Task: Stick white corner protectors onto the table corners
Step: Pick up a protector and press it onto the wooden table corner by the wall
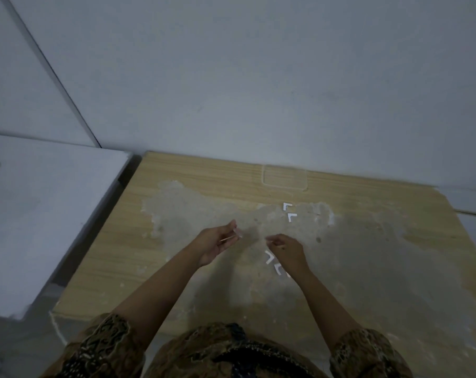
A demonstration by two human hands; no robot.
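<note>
A worn wooden table (193,173) fills the lower middle of the view, its top patchy and grey. Two white L-shaped corner protectors (289,211) lie at the far middle of the table. Two more corner protectors (273,264) lie just under my right wrist. My left hand (217,242) hovers over the table's centre, pinching a small pale piece, seemingly a protector or its backing strip. My right hand (287,248) hangs close beside it, fingers curled, fingertips pinched on a thin sliver; what it is cannot be made out.
A white surface (40,214) adjoins the table on the left with a dark gap between. A grey wall (258,77) rises right behind the table. A faint rectangular outline (284,178) marks the far tabletop. The table's near left corner (52,313) shows a chipped white edge.
</note>
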